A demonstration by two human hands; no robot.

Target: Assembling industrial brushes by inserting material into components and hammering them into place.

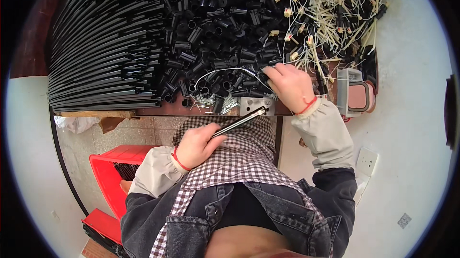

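Rods (105, 61), long + blk, lie stacked in a thick bank on far left of brown tbl (177, 108), mostly side by side. Near left, below tbl level: red crate (101, 176) w/ dark pcs inside; nearer still, 2nd red bin (104, 224).

Next, L hand (196, 145), just near side of tbl edge, over checked apron (225, 167): thumb + fingers closed round blk tube (239, 125), gripping it toward its near-left end. Tube slants far + right, shiny, w/ pale tip close to metal block (247, 107) on tbl edge; can't tell if tip touches it. Block has a few holes.

Ctr far: big loose heap of short blk fittings (215, 12), jumbled every which way. Small silvery pins (203, 101) in a pile at heap's near side, left of block. Thin white wire (218, 69) arcs over fittings toward R hand.

R hand (291, 85) is over tbl, right of heap's middle, approx. far-right of tube tip. Thumb + index bunched close tog. at the dark pcs + wire; can't tell if it pinches any.

Far right: tangle of white leads w/ cream connectors (287, 12), spread over more blk pcs. Right of R hand, clear plastic box (342, 100) stands next to pinkish container (358, 95). Near right, wall socket (368, 162), white.
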